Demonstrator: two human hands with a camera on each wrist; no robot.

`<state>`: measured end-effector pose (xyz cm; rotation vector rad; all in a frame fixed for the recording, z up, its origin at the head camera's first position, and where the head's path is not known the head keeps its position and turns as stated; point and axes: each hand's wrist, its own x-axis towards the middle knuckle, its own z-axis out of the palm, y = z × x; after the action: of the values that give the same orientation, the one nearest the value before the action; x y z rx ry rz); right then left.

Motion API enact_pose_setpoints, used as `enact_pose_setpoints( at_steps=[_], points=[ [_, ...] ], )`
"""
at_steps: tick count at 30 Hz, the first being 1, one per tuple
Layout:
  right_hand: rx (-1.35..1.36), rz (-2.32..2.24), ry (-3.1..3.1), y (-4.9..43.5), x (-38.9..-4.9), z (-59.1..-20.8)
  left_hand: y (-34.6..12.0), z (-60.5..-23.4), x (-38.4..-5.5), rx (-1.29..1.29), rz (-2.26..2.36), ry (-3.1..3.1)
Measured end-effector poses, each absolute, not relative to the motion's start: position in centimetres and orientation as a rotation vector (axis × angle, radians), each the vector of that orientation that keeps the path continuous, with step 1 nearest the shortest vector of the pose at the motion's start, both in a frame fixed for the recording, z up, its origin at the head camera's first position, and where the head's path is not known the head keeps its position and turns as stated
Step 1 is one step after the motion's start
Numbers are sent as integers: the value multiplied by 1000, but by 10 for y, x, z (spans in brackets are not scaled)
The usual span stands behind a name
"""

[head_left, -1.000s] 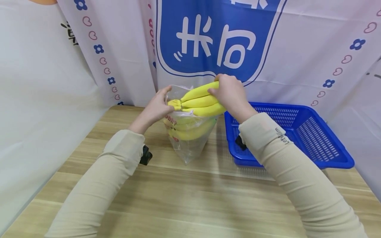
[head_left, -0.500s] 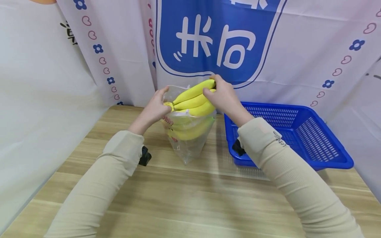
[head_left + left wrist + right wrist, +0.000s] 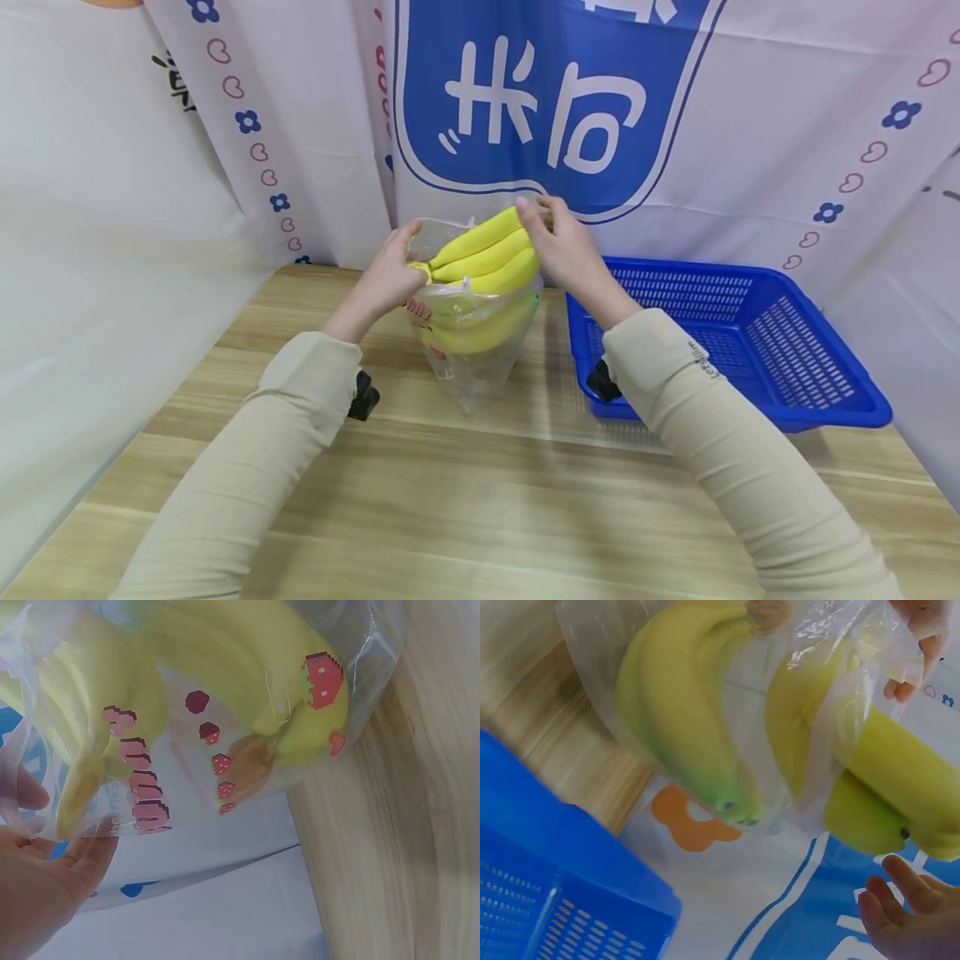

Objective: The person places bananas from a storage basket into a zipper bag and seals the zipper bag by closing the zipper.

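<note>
One banana bunch (image 3: 476,335) lies low inside a clear plastic bag (image 3: 474,382), seen through its printed side, so that part looks done. Above it, a second bunch (image 3: 480,254) rests at the bag's mouth, only partly in: its stem end is by the left hand (image 3: 381,273), while its tips jut past the rim on the right. The hands are apart; the left holds the bag's rim between thumb and fingers, and the right hand (image 3: 572,254) is just beside the tips, fingers loosely spread, gripping nothing. To the right, a blue basket (image 3: 840,412) sits on the wooden tabletop (image 3: 450,517); no further bananas are visible. What seems left is getting the second bunch fully inside. Whether the bag's bottom touches the tabletop cannot be told.
</note>
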<state>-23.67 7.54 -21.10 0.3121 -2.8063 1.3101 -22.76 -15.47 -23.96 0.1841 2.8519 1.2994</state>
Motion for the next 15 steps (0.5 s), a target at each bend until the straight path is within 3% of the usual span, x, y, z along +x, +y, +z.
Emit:
enact_pose_setpoints(
  at_steps=[7, 15],
  points=[
    [130, 1310, -2853, 90, -245, -230, -156, -241, -227, 172, 1276, 2865],
    [162, 1409, -3029, 90, -252, -249, -158, -244, -230, 173, 1278, 2868]
  ],
)
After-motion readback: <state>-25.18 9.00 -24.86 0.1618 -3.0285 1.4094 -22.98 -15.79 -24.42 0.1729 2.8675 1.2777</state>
